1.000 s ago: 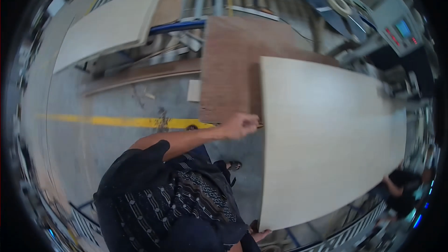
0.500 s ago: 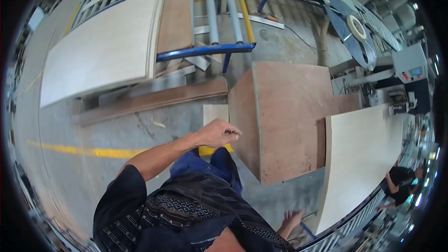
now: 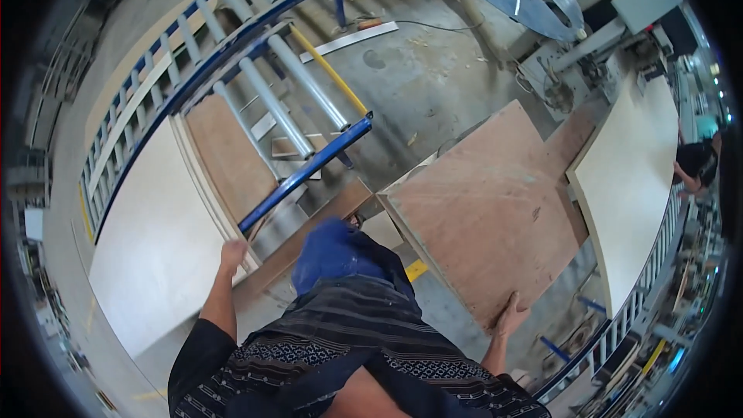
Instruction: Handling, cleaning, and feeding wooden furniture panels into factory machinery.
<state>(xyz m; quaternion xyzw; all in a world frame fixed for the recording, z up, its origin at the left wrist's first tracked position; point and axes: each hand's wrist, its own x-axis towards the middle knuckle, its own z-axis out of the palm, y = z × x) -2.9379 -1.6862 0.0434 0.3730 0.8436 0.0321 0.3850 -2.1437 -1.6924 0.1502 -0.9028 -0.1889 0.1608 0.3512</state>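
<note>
Apparently the step is hand placement, left hand point(image 3: 234, 254) at the stacked white boards point(image 3: 151, 240), right hand point(image 3: 511, 316) on the brown board point(image 3: 476, 213), either grip's closure unclear, firm edge contact needed next.

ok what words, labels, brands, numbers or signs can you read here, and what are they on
None can be read.
Brown board under the right hand: small dark mark, too small to make out.
Grey box on the machine arm: no legible lettering.
Right rim of the view: too blurred to tell.
</note>
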